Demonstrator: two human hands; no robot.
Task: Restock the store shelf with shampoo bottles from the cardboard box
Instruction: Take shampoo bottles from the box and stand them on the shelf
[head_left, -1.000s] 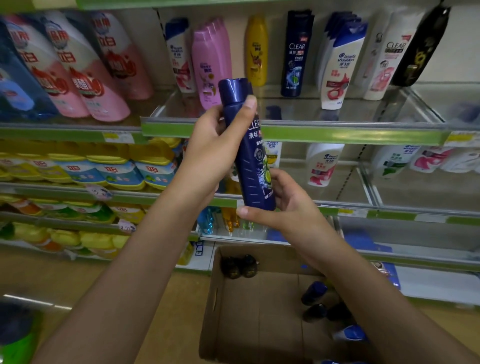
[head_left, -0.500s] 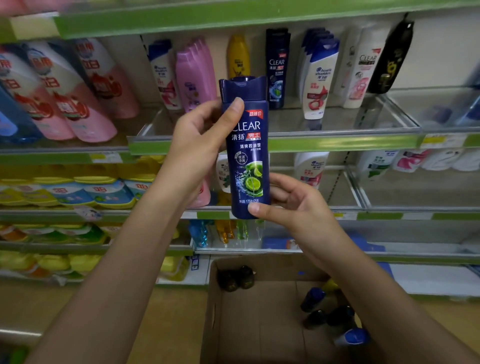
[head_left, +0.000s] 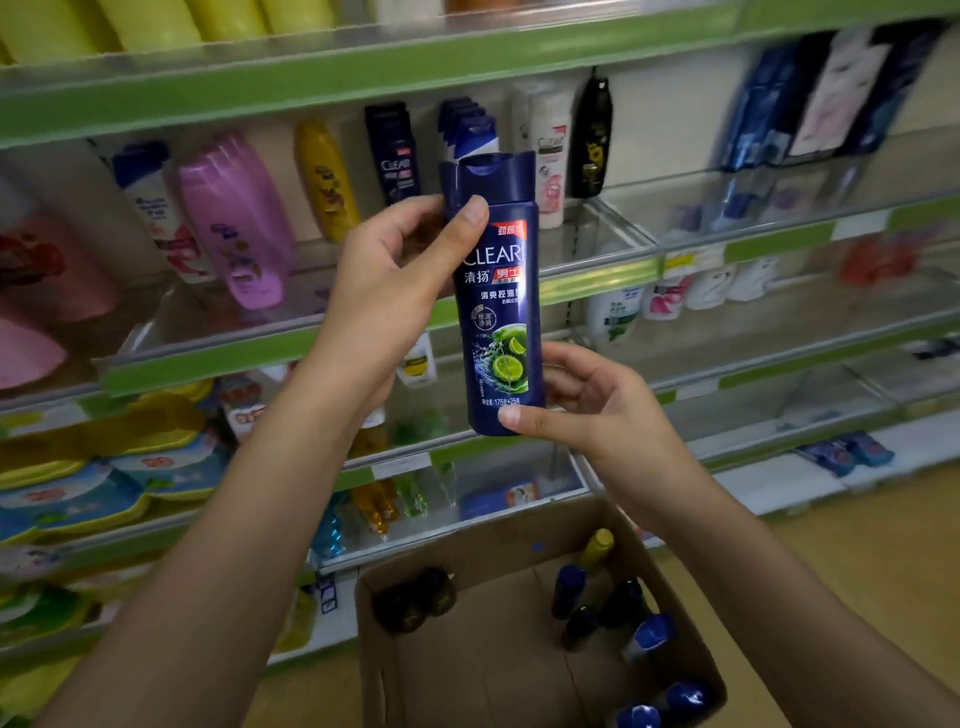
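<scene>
Store shelves (head_left: 332, 343) fill the background. Both hands hold a blue shampoo bottle (head_left: 496, 306) upright: left hand (head_left: 395, 280) grips its neck, right hand (head_left: 587, 400) pinches its base.

The shampoo bottle (head_left: 497, 306) now shows its full front label to the camera, where a second ago it was turned edge-on with the label angled away. The left hand (head_left: 387, 291) has its thumb lower, just under the cap rather than on it. The right hand (head_left: 597, 405) now has its thumb on the bottle's bottom front edge, fingers spread behind.
</scene>
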